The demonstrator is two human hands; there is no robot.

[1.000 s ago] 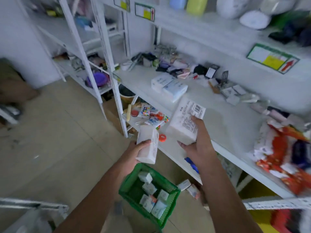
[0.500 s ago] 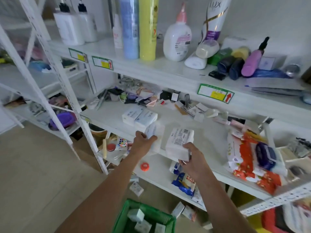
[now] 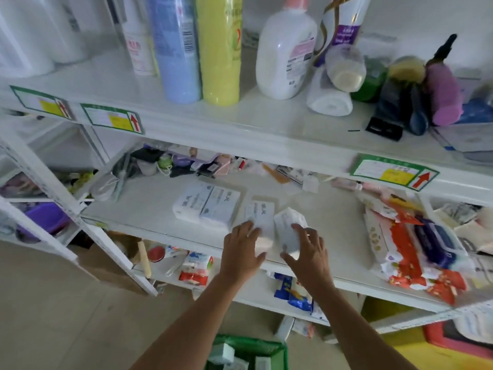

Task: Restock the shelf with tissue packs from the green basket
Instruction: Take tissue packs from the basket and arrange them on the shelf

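On the white middle shelf (image 3: 149,206) two white tissue packs (image 3: 206,202) lie side by side. Just right of them, my left hand (image 3: 241,253) grips the near end of another tissue pack (image 3: 261,213) that rests on the shelf. My right hand (image 3: 306,252) holds a second tissue pack (image 3: 288,220) beside it, tilted, fingers spread over its near end. The green basket (image 3: 280,349) sits on the floor at the bottom edge, with several small packs inside; only its top part shows.
Tall bottles (image 3: 218,49) and toiletries fill the top shelf above. Red and blue wipe packs (image 3: 416,244) crowd the middle shelf's right side, small clutter (image 3: 186,164) its back. The lower shelf holds snack bags (image 3: 196,268). A white upright post (image 3: 66,206) stands left.
Both hands have carried their tissue packs forward from above the basket onto the middle shelf, next to the two packs lying there. My view has risen toward the shelves.
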